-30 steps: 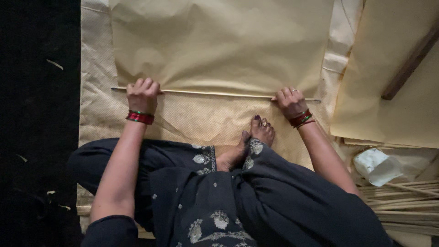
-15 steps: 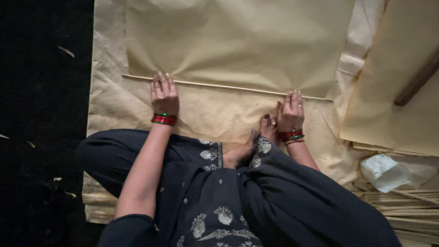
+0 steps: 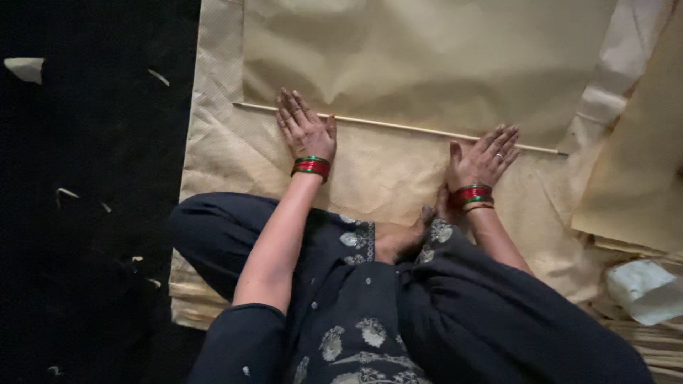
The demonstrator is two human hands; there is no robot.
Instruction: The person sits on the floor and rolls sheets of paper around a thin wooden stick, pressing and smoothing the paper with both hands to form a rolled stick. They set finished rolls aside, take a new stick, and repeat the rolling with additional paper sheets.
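Note:
A thin wooden stick (image 3: 398,126) lies across tan paper sheets (image 3: 427,64) spread on the floor. My left hand (image 3: 304,129) lies flat, palm down, with its fingers over the stick near the left end. My right hand (image 3: 484,158) is also flat with spread fingers, its fingertips on the stick near the right end. Both wrists carry red and green bangles. I sit cross-legged in dark embroidered clothes, one bare foot (image 3: 402,238) showing in front of me.
More tan sheets (image 3: 640,178) are stacked at the right. A crumpled white wad (image 3: 644,291) and a bundle of thin sticks (image 3: 647,345) lie at the lower right. A dark floor (image 3: 92,199) with paper scraps is at the left.
Both hands went from curled around the stick to flat, fingers stretched over it. The stick and the paper edge have moved farther from me.

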